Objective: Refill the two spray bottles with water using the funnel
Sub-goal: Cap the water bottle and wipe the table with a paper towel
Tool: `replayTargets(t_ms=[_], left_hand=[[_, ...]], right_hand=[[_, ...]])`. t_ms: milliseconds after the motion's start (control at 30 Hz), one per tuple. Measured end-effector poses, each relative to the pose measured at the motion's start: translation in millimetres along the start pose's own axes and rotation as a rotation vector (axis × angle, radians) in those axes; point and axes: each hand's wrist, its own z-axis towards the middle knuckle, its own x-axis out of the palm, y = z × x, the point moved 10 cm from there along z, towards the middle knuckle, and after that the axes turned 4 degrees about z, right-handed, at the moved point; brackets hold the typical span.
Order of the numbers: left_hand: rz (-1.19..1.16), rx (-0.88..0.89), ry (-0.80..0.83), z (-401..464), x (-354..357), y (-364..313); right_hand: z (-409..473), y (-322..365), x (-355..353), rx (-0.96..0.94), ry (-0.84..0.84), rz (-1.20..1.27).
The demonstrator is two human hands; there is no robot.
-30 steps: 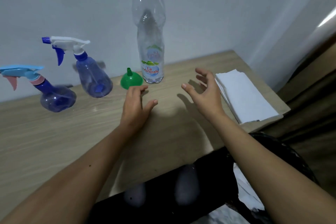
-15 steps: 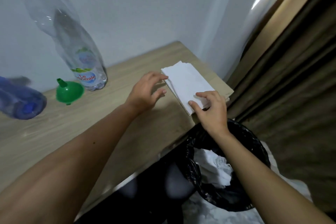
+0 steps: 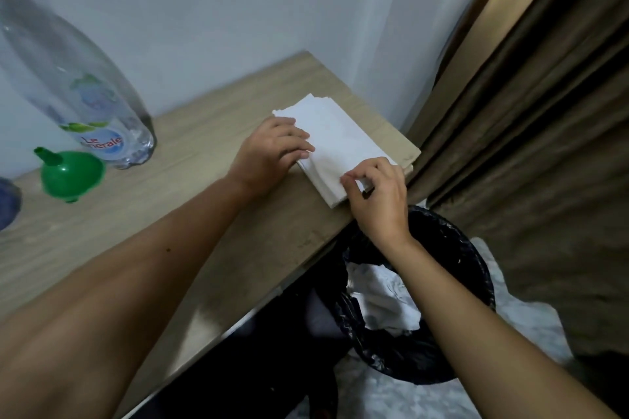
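Note:
A stack of white tissues (image 3: 343, 143) lies at the right end of the wooden table (image 3: 190, 201). My left hand (image 3: 272, 151) rests flat on the stack's left edge, fingers apart. My right hand (image 3: 377, 194) pinches the near corner of the top tissue between thumb and fingers. A green funnel (image 3: 69, 175) sits upside down at the left, beside a tall clear water bottle (image 3: 81, 92). Only the edge of one blue spray bottle (image 3: 8, 202) shows at the far left; the other is out of view.
A black-lined bin (image 3: 442, 282) with crumpled white paper stands below the table's right corner. A brown curtain (image 3: 527, 112) hangs at the right. A pale wall runs behind the table.
The view has swung right, away from the spray bottles. Both hands moved from the table's middle onto the tissue stack; the right hand now pinches its near corner.

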Motion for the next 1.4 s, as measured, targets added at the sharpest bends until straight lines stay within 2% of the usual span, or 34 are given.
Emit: replayTargets(t_ms=[200, 467, 633, 733, 833, 933, 1000, 1167, 1267, 1400], left_hand=[[-0.004, -0.062, -0.017, 1, -14, 0], [0.036, -0.051, -0.010, -16, -56, -11], [0.138, 0.040, -0.035, -59, -98, -22], [0.214, 0.024, -0.035, -103, -123, -16], [0.257, -0.085, 0.004, -157, -147, -1], [0.239, -0.275, 0.033, -218, -173, 12], [0.224, -0.411, 0.008, -261, -195, 18], [0.248, -0.621, 0.007, -363, -228, 16], [0.243, -0.699, -0.029, -406, -246, 4], [0.279, -0.701, -0.072, -435, -262, -15]], right_hand=[[4, 11, -7, -0.008, -0.012, 0.027], [3, 47, -13, -0.071, -0.007, 0.067], [-9, 87, 11, -0.125, 0.086, 0.113], [-24, 114, 40, -0.162, 0.186, 0.133], [-49, 146, 74, -0.214, 0.299, 0.155], [-80, 177, 109, -0.293, 0.399, 0.177], [-101, 197, 131, -0.356, 0.454, 0.189], [-159, 244, 175, -0.521, 0.577, 0.236], [-186, 264, 190, -0.580, 0.621, 0.246], [-209, 281, 202, -0.649, 0.679, 0.230]])
